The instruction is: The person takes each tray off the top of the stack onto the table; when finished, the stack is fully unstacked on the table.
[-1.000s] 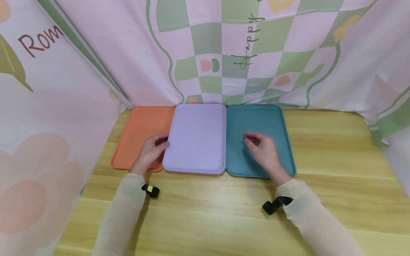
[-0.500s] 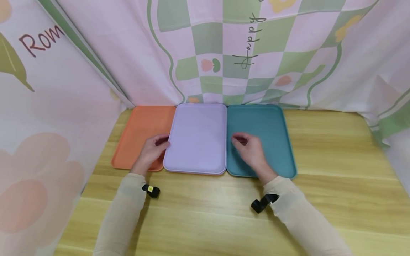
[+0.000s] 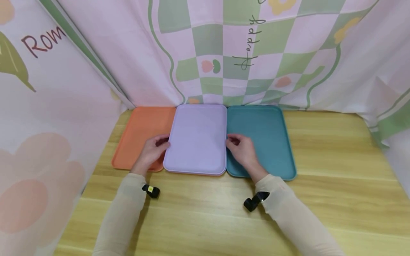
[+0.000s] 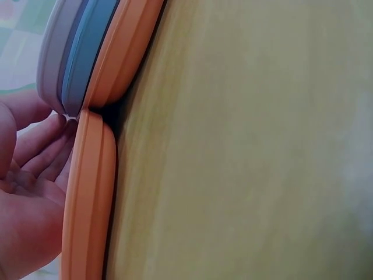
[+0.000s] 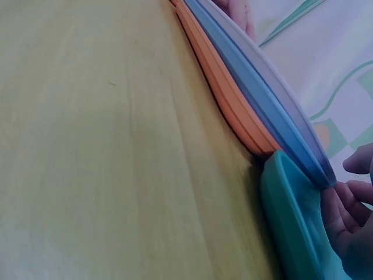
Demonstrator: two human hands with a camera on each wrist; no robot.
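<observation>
Left wrist: left grip pinches lilac tray; right wrist: right grip unclenched, touching blue tray.

Five trays, two wrist cameras

Curtained-off tabletop space, printed drapes, wood-grain table

- We've got the lilac tray flat on top, corners rounded!
- We spot the blue tray beneath, bottom orange tray under that.
- All three, we see, between outer orange tray and teal tray.
</observation>
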